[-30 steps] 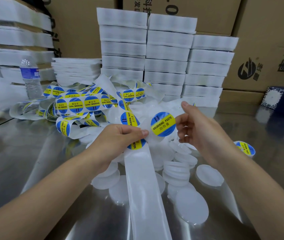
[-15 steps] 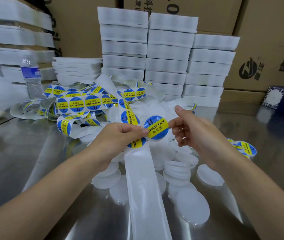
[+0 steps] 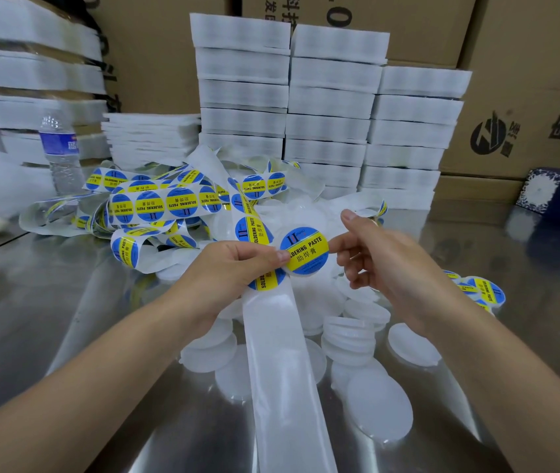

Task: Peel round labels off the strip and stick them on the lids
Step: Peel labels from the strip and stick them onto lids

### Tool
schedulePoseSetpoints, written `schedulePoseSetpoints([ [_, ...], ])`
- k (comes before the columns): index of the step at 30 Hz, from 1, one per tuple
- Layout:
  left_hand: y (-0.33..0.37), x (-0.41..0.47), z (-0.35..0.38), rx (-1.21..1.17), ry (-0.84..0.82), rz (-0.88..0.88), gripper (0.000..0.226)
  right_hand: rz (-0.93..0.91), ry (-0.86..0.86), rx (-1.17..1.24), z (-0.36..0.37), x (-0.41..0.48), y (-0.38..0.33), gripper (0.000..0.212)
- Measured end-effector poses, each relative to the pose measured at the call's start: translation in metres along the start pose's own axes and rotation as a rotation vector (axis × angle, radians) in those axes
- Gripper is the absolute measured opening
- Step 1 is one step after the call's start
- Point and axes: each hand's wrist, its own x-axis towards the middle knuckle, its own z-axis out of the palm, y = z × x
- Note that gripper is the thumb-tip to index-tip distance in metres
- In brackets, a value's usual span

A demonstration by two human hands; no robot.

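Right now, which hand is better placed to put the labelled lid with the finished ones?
Probably the right hand. It pinches the lid, and the finished lids lie on its side. The left hand grips the strip.

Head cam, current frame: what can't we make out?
All head view:
- Label strip: lower end cut off by the bottom edge.
- Next label on it: half covered by the left hand.
- Held lid, pinched by the right hand: left thumb hides whether its label is pressed flat.
- Labelled lids: count hidden by the right forearm.
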Motion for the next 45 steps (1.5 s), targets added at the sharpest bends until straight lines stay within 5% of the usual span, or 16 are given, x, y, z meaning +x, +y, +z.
schedulePoseSetpoints([
  [6,0.0,0.001,0.0,0.006,0.024,-0.017,0.012,-0.002,0.001,-0.016,-0.001,-0.001,0.001,0.046],
  [13,0.001,0.0,0.001,-0.023,0.017,-0.007,0.024,0.001,-0.001,-0.048,0.0,0.0,0.001,0.048],
  [21,-0.001,0.002,0.0,-0.017,0.031,0.019,0.012,-0.02,0.034,-0.123,-0.002,0.0,0.003,0.043],
  [37,-0.002,0.002,0.0,0.0,0.03,0.039,0.012,-0.171,0.269,-0.358,-0.003,-0.004,0.008,0.053],
  [45,0.001,0.0,0.001,-0.051,-0.033,0.081,0.04,-0.247,0.008,-0.334,0.012,-0.005,0.016,0.036],
])
